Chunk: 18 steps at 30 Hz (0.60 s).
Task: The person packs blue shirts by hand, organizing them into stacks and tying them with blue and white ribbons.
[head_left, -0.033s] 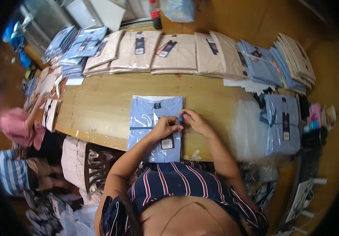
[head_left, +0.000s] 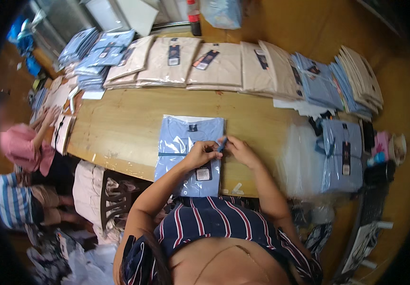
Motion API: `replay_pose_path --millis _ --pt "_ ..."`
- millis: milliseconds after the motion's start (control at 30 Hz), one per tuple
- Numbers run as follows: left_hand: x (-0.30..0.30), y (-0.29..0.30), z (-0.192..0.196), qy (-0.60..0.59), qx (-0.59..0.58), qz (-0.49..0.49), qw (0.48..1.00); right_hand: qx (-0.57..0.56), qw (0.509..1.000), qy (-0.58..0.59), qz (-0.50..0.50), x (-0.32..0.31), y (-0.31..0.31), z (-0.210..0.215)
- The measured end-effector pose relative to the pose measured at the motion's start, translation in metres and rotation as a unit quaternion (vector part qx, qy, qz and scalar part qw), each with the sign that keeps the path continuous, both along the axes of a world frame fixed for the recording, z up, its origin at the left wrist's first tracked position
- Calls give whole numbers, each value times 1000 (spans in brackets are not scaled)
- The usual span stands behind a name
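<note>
A folded light blue garment (head_left: 172, 166) in clear plastic lies on the table in front of me, with a dark neck label at its top and a tag with a white sticker near its lower right. A blue ribbon (head_left: 170, 154) runs across its middle. My left hand (head_left: 202, 154) rests over the garment, its thumb and fingers pinched on the ribbon at the right edge. Fingers of my right hand (head_left: 239, 150) are closed on the same ribbon from the right. A short piece of it shows between the two hands.
Stacks of bagged beige garments (head_left: 214, 66) and blue garments (head_left: 93, 78) line the table's far side. At right lie clear plastic bags (head_left: 300, 161) and a bagged blue garment bundle (head_left: 342, 156). Another person in pink (head_left: 26, 147) works at left. A bottle (head_left: 194, 19) stands behind the stacks.
The view has shifted slightly. Between my hands the blue ribbon piece now shows more plainly, and my right fingers have moved a little.
</note>
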<state>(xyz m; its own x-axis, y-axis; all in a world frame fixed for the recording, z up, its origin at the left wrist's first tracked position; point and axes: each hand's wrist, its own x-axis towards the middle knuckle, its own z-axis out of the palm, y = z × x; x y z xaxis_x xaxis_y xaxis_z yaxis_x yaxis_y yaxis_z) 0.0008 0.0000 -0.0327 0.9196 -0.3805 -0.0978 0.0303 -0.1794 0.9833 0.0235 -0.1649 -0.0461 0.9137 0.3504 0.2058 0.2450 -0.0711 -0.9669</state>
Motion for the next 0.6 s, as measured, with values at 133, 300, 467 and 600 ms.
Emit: replay_pose_path --millis 133,300,467,600 --pt "1 6 -3 5 -48 -20 999 -207 976 58 21 -13 -8 8" --pt "5 3 -6 41 -119 -56 991 -69 993 92 -36 -12 -2 -1" --pt "8 9 -9 23 -121 -36 992 -93 984 128 -83 -18 -5 3" --pt "9 11 -6 130 -131 1 983 -167 983 42 -64 -45 -5 15"
